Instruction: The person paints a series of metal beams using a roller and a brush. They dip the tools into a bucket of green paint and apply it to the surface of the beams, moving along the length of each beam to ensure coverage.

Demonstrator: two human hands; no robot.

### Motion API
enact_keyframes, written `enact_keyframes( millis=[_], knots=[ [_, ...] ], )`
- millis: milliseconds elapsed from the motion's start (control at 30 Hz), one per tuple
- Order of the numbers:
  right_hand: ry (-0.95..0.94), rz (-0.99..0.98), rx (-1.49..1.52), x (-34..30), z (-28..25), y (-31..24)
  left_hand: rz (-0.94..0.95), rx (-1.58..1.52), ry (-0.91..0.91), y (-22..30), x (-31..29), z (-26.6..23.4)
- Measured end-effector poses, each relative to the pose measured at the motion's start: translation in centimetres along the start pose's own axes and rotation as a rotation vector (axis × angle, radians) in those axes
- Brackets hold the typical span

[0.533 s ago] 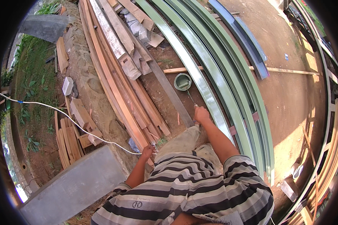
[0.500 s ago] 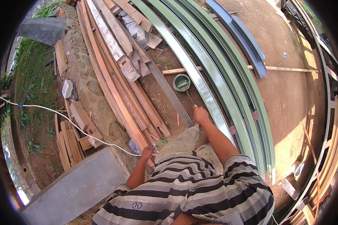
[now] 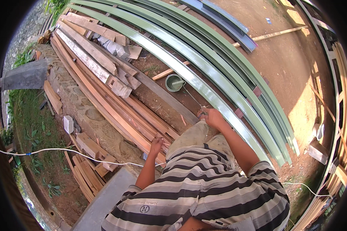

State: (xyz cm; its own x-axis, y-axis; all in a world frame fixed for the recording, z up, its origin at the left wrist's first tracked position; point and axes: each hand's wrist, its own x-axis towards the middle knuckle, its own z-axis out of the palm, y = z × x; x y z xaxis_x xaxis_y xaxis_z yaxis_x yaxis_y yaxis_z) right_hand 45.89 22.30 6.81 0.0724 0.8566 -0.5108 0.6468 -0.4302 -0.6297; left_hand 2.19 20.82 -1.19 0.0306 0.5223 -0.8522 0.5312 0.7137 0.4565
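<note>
Gripping roller (image 3: 177,82) in closed right hand (image 3: 213,118), head in bucket (image 3: 169,82) towards eleven o'clock; left hand (image 3: 157,144) half-curled, grasp unclear. Could tip bucket by pulling sideways, or drip if overloaded.

Striped shirt (image 3: 204,192): one dark, round emblem (image 3: 144,209) enclosing a single capital letter, toward the shirt's left edge. Small line of lettering (image 3: 145,202) just beside it; wording not clearly legible.

Brown dirt ground (image 3: 273,77) is sunlit in patches at right; grassy strip (image 3: 36,129) at left is bordered by rough stone ledge (image 3: 90,114).
</note>
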Motion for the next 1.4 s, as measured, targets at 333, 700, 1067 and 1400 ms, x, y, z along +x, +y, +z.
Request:
enact_keyframes(
  millis=[333, 700, 1067, 1400],
  knots=[
    [0.328, 0.432, 0.263, -27.5, -4.3, 7.1, -0.094, 0.275, -0.155, 10.1, 7.8, -0.1],
    [0.503, 1.158, 0.193, -50.3, 2.2, 18.8, 0.214, 0.518, -0.334, 28.4, 8.5, 13.7],
    [0.574, 1.276, 0.386, -65.9, 6.6, 36.2, 0.141, 0.626, -0.389, 21.4, 0.4, 25.2],
    [0.566, 1.2, 0.499, -70.9, 7.9, 40.0, 0.235, 0.772, -0.457, 18.6, -5.5, 33.8]
  ],
)
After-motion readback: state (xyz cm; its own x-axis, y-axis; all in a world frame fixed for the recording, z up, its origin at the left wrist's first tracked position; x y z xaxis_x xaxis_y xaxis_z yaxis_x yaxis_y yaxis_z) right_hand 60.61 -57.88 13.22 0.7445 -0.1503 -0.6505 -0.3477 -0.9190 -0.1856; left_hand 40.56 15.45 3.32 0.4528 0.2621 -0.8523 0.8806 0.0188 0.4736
